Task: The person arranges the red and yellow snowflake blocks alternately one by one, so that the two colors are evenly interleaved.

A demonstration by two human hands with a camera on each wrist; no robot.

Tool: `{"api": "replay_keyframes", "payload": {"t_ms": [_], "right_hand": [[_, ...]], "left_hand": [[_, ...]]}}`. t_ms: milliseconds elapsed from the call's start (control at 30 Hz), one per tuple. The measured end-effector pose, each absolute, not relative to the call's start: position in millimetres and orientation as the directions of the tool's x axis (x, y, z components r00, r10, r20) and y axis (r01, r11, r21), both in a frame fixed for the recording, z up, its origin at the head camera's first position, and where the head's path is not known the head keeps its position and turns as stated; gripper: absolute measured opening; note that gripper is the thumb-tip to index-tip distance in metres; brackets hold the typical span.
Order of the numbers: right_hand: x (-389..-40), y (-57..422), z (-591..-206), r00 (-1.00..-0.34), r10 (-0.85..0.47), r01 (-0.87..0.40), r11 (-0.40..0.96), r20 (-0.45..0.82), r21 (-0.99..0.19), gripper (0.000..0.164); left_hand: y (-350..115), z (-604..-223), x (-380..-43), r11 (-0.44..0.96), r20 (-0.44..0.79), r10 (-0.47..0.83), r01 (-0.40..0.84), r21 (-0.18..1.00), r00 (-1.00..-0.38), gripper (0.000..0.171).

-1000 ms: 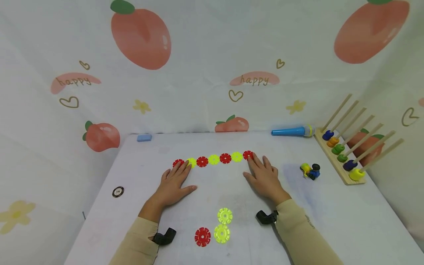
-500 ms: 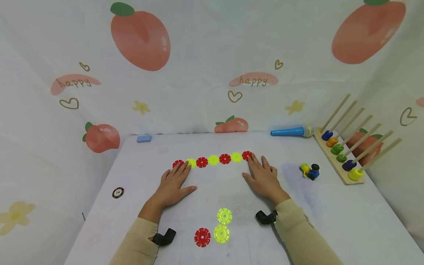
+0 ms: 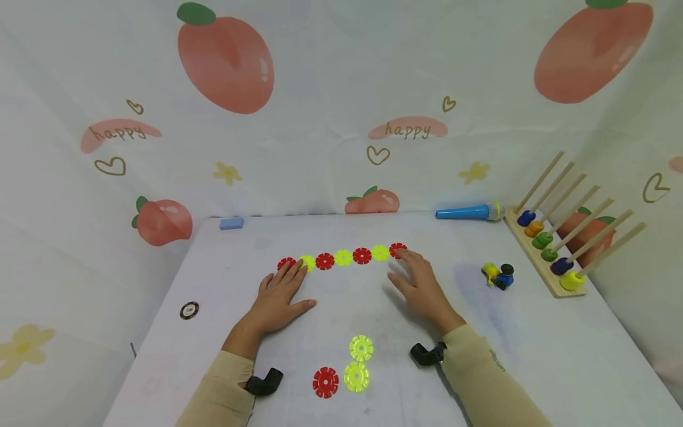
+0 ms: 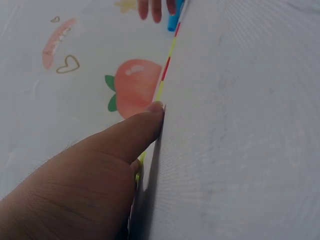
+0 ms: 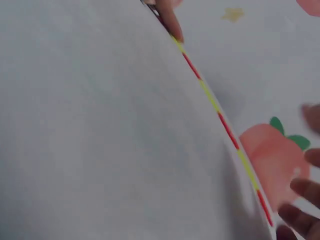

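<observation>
A line of notched plastic discs, red and yellow by turns, lies flat across the white table. My left hand (image 3: 274,302) rests palm down at its left end, fingertips over the leftmost red disc (image 3: 284,263) and the yellow disc (image 3: 309,261) beside it, thumb spread out to the side. Close above the line's right end, my right hand (image 3: 424,290) is raised with loosely bent fingers and holds nothing; its fingertips overlap the rightmost red disc (image 3: 396,249) in the head view. The right wrist view shows those fingers (image 5: 305,187) spread apart, off the table.
Nearer the front lie two yellow discs (image 3: 357,377) and a red disc (image 3: 325,382). On the right are a wooden peg stacker (image 3: 555,279), a blue toy microphone (image 3: 469,212) and a small toy figure (image 3: 498,276). A blue block (image 3: 232,223) and a black chip (image 3: 189,310) sit left.
My right hand has lifted from the rightmost red disc, its fingers bending and drawing together a little. The left hand and the discs stay where they were.
</observation>
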State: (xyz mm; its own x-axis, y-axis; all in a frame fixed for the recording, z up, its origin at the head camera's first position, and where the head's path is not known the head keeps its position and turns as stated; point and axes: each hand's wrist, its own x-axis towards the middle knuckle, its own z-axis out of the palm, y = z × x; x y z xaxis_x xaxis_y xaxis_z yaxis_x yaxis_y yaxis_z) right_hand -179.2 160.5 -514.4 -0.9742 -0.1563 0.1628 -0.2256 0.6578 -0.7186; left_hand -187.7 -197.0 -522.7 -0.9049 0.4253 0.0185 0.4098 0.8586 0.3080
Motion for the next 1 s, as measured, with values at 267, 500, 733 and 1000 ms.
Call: {"api": "replay_keyframes", "payload": {"t_ms": [267, 500, 733, 1000], "right_hand": [[-157, 138, -504, -0.783, -0.618, -0.176, 0.331, -0.071, -0.927, 0.056], [-144, 125, -499, -0.580, -0.801, -0.393, 0.435, -0.148, -0.810, 0.048], [-140, 121, -492, -0.619, -0.764, -0.408, 0.511, -0.182, -0.757, 0.032], [-151, 133, -497, -0.767, -0.625, -0.110, 0.349, -0.144, -0.930, 0.015]], "left_hand": [[-197, -522, -188, 0.861, 0.015, 0.427, 0.412, 0.299, -0.904, 0.089], [-198, -522, -189, 0.856, 0.020, 0.430, 0.415, 0.309, -0.903, 0.089], [-197, -521, -189, 0.854, 0.019, 0.432, 0.416, 0.314, -0.902, 0.088], [-197, -520, -189, 0.861, -0.001, 0.426, 0.405, 0.309, -0.905, 0.089]]}}
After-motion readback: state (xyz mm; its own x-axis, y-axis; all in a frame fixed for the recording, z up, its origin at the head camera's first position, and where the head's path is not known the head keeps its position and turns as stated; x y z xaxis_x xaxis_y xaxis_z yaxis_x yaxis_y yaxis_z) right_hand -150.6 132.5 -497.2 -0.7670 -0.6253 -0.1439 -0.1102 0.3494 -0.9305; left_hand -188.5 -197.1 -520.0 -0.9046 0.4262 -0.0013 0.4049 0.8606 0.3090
